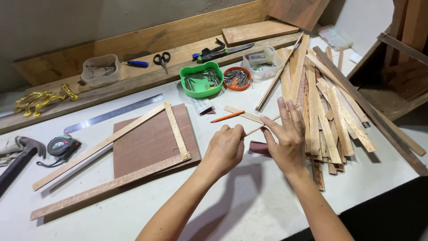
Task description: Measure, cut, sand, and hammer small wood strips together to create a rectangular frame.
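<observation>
Both hands meet near the middle of the counter point(249, 201), over its white top. The left hand point(226, 149) is clenched around the near end of a thin strip point(263, 126), pinching it between thumb and fingers. The right hand point(287, 138) has its fingers stretched out flat, the thumb and forefinger lightly touching the same strip just beside the left hand; it is not closed on it. The strip slants up toward the far right, ending at the foot of a pile of slats point(325, 107) that fills the right part of the counter. A dark red block point(258, 147) lies on the counter under the hands, partly hidden.

Just beyond the hands lie an orange pencil point(228, 116) and a short flat offcut point(243, 114). To the left, a brown board point(151, 140) carries a triangle frame point(111, 151) of three light battens. A steel ruler point(113, 114) lies past the board, and a tape measure point(62, 146) and a hammer point(20, 156) sit by the left edge.

Along the far edge, a green tub point(201, 80) and an orange dish point(236, 78) hold nails, with a clear box point(263, 60) beside them. On the plank behind are scissors point(162, 59), a knife point(223, 52), another clear tub point(101, 69), and gold handles point(42, 99) toward the far left corner.
</observation>
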